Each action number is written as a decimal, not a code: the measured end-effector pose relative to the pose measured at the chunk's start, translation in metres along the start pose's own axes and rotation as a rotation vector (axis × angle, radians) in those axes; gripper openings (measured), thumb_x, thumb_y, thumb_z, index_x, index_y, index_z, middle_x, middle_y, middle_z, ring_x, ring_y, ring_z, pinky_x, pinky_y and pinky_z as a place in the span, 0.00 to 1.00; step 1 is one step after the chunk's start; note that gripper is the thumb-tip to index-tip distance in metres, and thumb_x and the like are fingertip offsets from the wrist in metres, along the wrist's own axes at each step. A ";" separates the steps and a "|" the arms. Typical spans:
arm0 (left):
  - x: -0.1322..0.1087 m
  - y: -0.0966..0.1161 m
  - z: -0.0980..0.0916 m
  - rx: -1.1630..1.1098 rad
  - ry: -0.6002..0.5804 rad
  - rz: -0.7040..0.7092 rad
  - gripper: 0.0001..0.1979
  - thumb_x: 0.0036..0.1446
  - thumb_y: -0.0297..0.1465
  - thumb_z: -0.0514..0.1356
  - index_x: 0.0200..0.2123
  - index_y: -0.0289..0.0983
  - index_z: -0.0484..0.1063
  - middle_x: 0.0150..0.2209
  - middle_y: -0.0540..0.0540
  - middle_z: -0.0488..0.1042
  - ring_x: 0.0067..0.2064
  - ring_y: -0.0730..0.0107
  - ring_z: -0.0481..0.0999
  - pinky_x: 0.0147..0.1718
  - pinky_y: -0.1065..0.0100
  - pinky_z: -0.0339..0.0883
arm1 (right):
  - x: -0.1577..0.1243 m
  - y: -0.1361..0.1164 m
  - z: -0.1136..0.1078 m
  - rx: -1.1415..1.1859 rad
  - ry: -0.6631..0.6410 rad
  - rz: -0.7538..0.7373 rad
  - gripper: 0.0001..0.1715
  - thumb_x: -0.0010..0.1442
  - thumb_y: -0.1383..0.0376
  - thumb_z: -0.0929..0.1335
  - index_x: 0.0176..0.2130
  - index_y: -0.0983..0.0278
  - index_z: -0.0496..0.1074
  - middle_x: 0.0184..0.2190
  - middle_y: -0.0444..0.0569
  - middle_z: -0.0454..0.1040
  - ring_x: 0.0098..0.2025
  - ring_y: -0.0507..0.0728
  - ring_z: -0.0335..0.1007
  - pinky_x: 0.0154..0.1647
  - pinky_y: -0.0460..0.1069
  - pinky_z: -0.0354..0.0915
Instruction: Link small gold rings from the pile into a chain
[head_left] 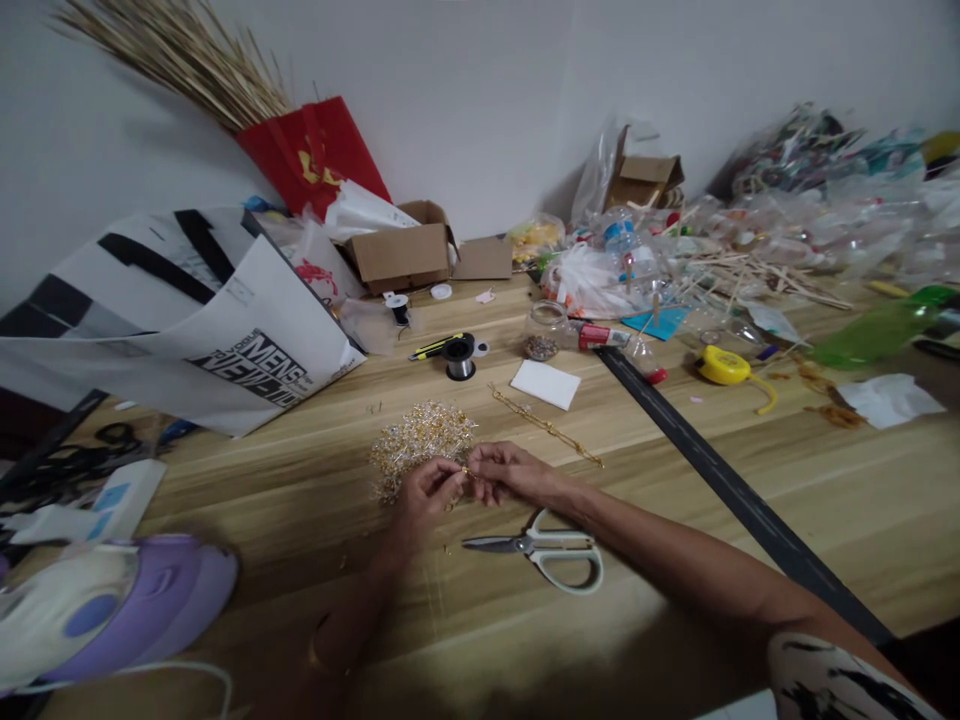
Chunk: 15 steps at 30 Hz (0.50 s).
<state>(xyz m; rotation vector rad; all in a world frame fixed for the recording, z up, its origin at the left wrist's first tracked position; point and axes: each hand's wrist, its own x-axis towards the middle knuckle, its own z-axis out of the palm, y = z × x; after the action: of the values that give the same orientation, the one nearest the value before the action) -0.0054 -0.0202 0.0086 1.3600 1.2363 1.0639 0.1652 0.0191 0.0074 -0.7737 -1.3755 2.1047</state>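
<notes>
My left hand (429, 488) and my right hand (514, 473) meet low over the table, fingertips pinched together. Between them shows a tiny gold-coloured piece (466, 470), too small to tell its exact kind. Just behind my left hand lies a heap of small gold and clear beads (421, 440), partly covered by the fingers. A thin gold-coloured beaded strand (551, 429) stretches across the wood beyond my right hand. Scissors with pale handles (555, 550) rest nearer to me, under my right forearm's side, blades pointing left.
Behind the beads stand a wire spool (459, 358) and a glass jar (545, 330), with a white pad (545, 384) nearby. A dark strip (720, 480) crosses the table. A yellow tape measure (721, 366) sits right; a purple iron (161, 600) and a large bag (225, 340) are left.
</notes>
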 end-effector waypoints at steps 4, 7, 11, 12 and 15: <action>0.001 0.000 -0.002 -0.033 -0.036 -0.015 0.12 0.48 0.38 0.62 0.25 0.33 0.70 0.22 0.49 0.71 0.26 0.72 0.70 0.28 0.71 0.64 | 0.002 0.001 0.000 -0.015 -0.011 -0.003 0.24 0.50 0.49 0.69 0.30 0.68 0.65 0.21 0.43 0.72 0.18 0.46 0.67 0.16 0.39 0.58; 0.003 0.000 -0.002 -0.067 -0.051 -0.029 0.14 0.47 0.39 0.62 0.23 0.34 0.69 0.21 0.50 0.70 0.25 0.73 0.69 0.27 0.72 0.63 | 0.002 0.002 -0.001 -0.021 -0.012 0.000 0.24 0.51 0.49 0.69 0.30 0.68 0.65 0.21 0.44 0.73 0.18 0.46 0.67 0.16 0.39 0.58; 0.003 0.000 -0.003 -0.085 -0.058 -0.031 0.13 0.48 0.38 0.61 0.22 0.34 0.68 0.21 0.51 0.69 0.25 0.74 0.68 0.28 0.72 0.62 | 0.002 0.001 -0.003 -0.051 -0.010 -0.014 0.23 0.54 0.49 0.67 0.33 0.67 0.65 0.22 0.44 0.73 0.18 0.46 0.66 0.15 0.39 0.57; 0.003 0.000 -0.003 -0.084 -0.055 -0.032 0.12 0.49 0.37 0.61 0.22 0.34 0.68 0.21 0.51 0.69 0.25 0.74 0.68 0.28 0.72 0.62 | 0.002 0.001 -0.004 -0.069 -0.009 -0.022 0.22 0.55 0.49 0.67 0.34 0.67 0.65 0.23 0.44 0.74 0.18 0.46 0.67 0.15 0.39 0.57; 0.002 0.000 -0.004 -0.078 -0.053 -0.036 0.12 0.49 0.37 0.61 0.23 0.34 0.69 0.21 0.51 0.69 0.25 0.74 0.67 0.27 0.73 0.61 | 0.000 -0.001 -0.003 -0.135 -0.014 -0.053 0.21 0.56 0.50 0.66 0.37 0.66 0.65 0.23 0.43 0.73 0.19 0.46 0.66 0.16 0.39 0.58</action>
<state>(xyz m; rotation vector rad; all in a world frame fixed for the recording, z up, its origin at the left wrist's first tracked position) -0.0092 -0.0177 0.0090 1.2937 1.1647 1.0338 0.1670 0.0217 0.0076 -0.7683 -1.5409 1.9964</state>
